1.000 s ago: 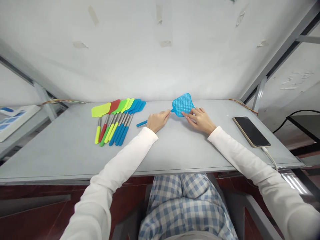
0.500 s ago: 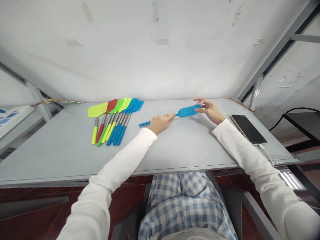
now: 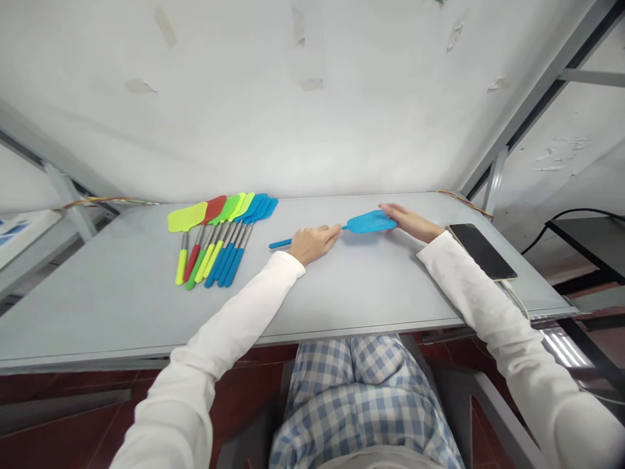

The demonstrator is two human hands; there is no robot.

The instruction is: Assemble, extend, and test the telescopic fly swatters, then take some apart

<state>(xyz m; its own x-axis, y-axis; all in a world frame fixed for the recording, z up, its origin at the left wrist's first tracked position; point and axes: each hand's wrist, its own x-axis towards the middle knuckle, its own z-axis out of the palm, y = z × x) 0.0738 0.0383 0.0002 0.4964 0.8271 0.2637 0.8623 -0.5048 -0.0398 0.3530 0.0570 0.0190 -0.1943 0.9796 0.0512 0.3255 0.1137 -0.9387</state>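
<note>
A blue fly swatter [image 3: 372,222] lies crosswise above the table in front of me, its handle to the left and its flat, perforated head to the right. My left hand [image 3: 313,243] is closed round the shaft, hiding most of it, with the handle's end sticking out beyond the wrist side. At the far end of the head, my right hand [image 3: 411,221] grips the outer edge, fingers together; its thumb is mostly hidden. To the left, a fanned row of fly swatters [image 3: 227,210] in yellow, red, green and blue rests on the table, heads toward the wall.
A phone [image 3: 482,251] with a white cable [image 3: 515,299] plugged in lies on the right of the grey table [image 3: 361,286]. The white wall [image 3: 312,143] rises behind the table. Thin wires [image 3: 463,200] run along the back right corner, near a metal frame post [image 3: 495,179].
My right fingers, spread around the head's tip before, have come together on its edge. The swatter's head has turned, showing its face at a different tilt. My left hand keeps its hold.
</note>
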